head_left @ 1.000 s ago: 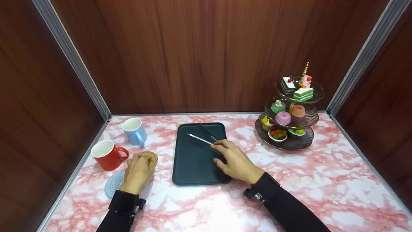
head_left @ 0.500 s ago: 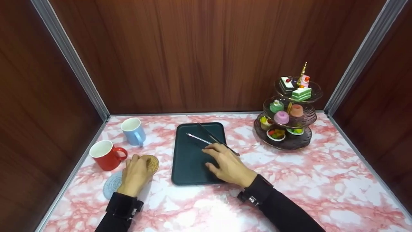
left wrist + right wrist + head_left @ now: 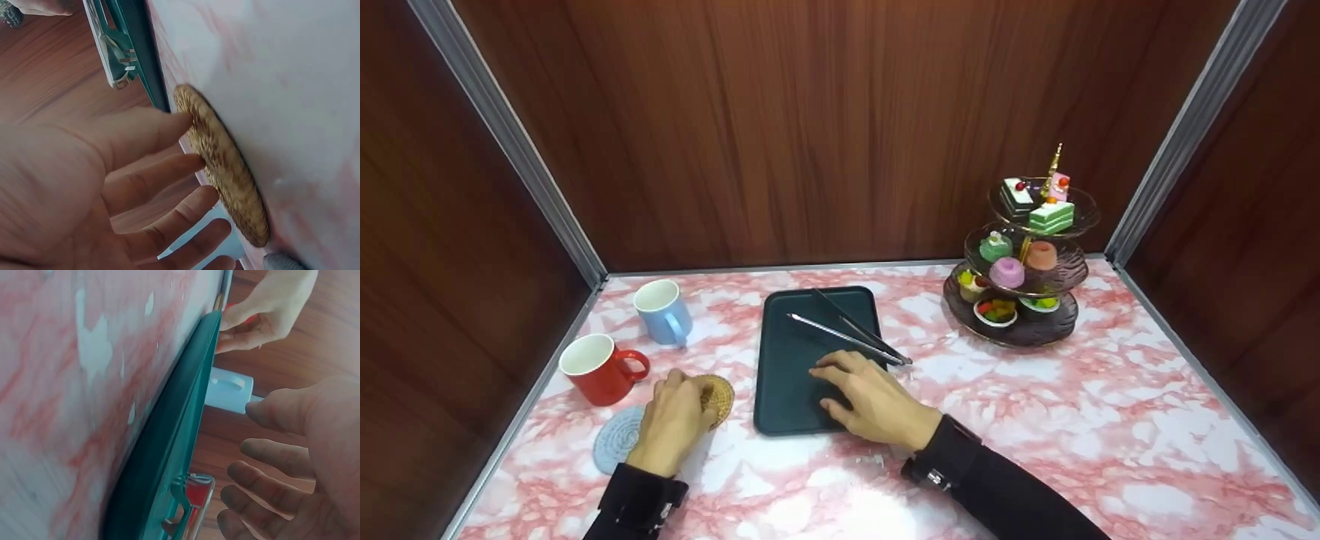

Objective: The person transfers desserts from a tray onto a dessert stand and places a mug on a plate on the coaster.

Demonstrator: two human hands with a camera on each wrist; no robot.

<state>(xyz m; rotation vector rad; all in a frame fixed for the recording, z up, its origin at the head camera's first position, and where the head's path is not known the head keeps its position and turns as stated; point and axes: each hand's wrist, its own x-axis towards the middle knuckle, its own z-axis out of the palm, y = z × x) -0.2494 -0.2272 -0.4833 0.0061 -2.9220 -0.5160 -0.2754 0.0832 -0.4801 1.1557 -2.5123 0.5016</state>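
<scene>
The tan woven coaster (image 3: pixel 721 402) lies on the desk (image 3: pixel 1072 442) beneath the left grip (image 3: pixel 669 424), its loosely extended fingers (image 3: pixel 188 212) touching it. Just beyond the relaxed, unladen right grip (image 3: pixel 870 397), metal tongs (image 3: pixel 840 336) lie across a dark tray (image 3: pixel 787 390). Pink-and-white marbling covers the desk; beyond both grips, brown wood-grained walls (image 3: pixel 810 135) meet metal strips (image 3: pixel 500 112).

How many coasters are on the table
2: a tan woven coaster, touched by the left hand, and a grey-blue coaster below the red mug in the head view, partly hidden by that hand. Others may be hidden.
</scene>
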